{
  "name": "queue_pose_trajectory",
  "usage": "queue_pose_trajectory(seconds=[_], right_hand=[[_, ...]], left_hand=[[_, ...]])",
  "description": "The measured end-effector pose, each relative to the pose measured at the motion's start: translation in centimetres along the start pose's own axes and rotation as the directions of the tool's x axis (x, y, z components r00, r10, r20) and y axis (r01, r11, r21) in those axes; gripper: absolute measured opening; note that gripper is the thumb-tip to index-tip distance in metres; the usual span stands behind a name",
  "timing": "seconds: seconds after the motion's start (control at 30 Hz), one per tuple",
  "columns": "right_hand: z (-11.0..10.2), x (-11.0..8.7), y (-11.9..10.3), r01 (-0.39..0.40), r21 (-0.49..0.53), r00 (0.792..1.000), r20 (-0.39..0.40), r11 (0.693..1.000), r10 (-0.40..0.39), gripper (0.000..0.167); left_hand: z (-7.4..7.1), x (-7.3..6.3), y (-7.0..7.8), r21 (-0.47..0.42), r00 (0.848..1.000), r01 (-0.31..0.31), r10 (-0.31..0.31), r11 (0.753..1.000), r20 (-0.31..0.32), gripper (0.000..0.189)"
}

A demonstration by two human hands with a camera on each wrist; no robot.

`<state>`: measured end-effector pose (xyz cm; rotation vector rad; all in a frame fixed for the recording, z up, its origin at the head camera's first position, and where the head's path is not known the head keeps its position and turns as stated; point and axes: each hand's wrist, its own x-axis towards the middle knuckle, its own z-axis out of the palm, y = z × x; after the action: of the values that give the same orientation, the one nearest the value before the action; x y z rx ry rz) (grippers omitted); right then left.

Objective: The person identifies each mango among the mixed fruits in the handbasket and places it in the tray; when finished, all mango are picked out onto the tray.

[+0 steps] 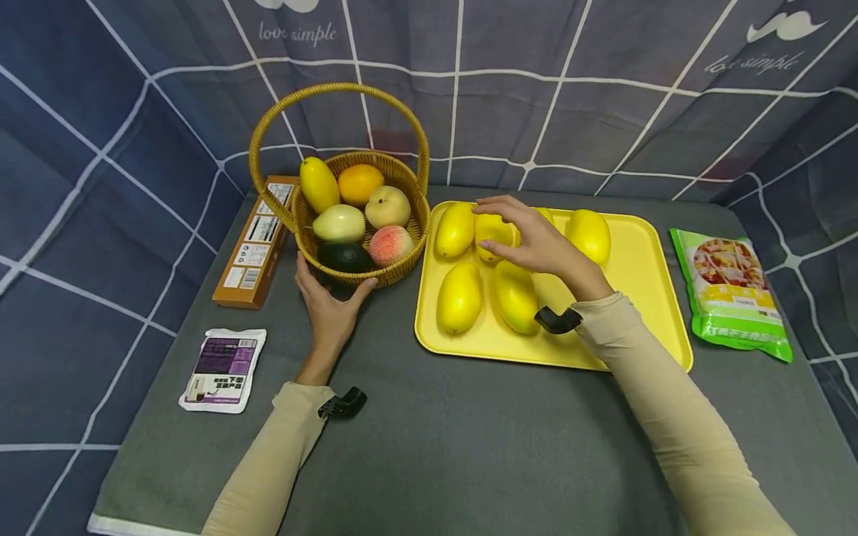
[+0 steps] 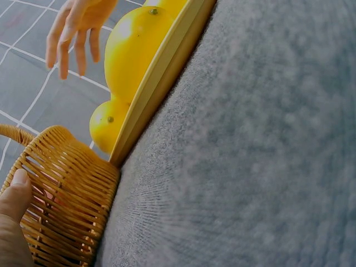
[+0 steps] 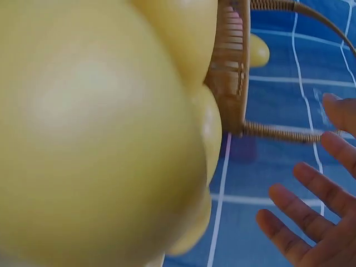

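Note:
My left hand [image 1: 333, 313] rests against the near side of a wicker basket [image 1: 418, 216], fingers and thumb spread along its wall. In the left wrist view its thumb [image 2: 18, 192] lies straight on the weave. The basket holds a yellow oval fruit [image 1: 319, 184], an orange fruit [image 1: 360, 184], a pale peach [image 1: 388, 207], a pale green fruit [image 1: 339, 223], a pink peach [image 1: 391, 246] and a dark green fruit [image 1: 345, 257]. Over the yellow tray [image 1: 643, 298] hovers my right hand [image 1: 536, 240], fingers apart and holding nothing. Several yellow mango-like fruits [image 1: 459, 298] lie beneath and around it.
Left of the basket lies an orange-brown box [image 1: 255, 249], partly beside its wall. A white and purple packet [image 1: 223, 371] is nearer the front left. On the tray's right lies a green food bag [image 1: 733, 294]. Checked cloth [image 1: 496, 112] hangs behind the grey tabletop [image 1: 469, 447].

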<state>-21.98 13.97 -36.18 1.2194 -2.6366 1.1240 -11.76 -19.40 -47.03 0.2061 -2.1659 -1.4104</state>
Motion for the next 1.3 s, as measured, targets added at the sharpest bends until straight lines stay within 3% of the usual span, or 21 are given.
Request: queue_pose_trajectory(seconds=[0.3,0.5,0.77,1.13,1.3], right_hand=[[3.8,4.6,-1.7,0.049,0.059,0.997,0.061,0.997,-0.052,0.048],[5.7,7.6,-2.9,0.06,0.047,0.99,0.121,0.997,-0.066,0.049],[7.6,11.1,-4.1,0.113,0.044,0.984,0.133,0.993,-0.118,0.047],[8.8,14.1,-4.3,0.071,0.069,0.979,0.187,0.995,-0.083,0.049],[9.3,15.7,-4.4,0.046,0.017,0.974,0.223,0.999,-0.049,0.052]], left_hand=[[-0.4,0.1,-0.5,0.01,1.0,0.0,0.0,1.0,-0.012,0.12],[-0.5,0.1,-0.5,0.016,1.0,-0.001,0.001,1.0,-0.004,0.121],[-0.6,0.4,-0.2,0.014,1.0,-0.021,0.021,1.0,-0.002,0.121],[-0.3,0.5,-0.1,0.035,0.999,-0.046,0.046,0.998,-0.002,0.121],[-0.2,0.4,-0.2,0.04,0.999,-0.04,0.039,0.998,0.009,0.121]])
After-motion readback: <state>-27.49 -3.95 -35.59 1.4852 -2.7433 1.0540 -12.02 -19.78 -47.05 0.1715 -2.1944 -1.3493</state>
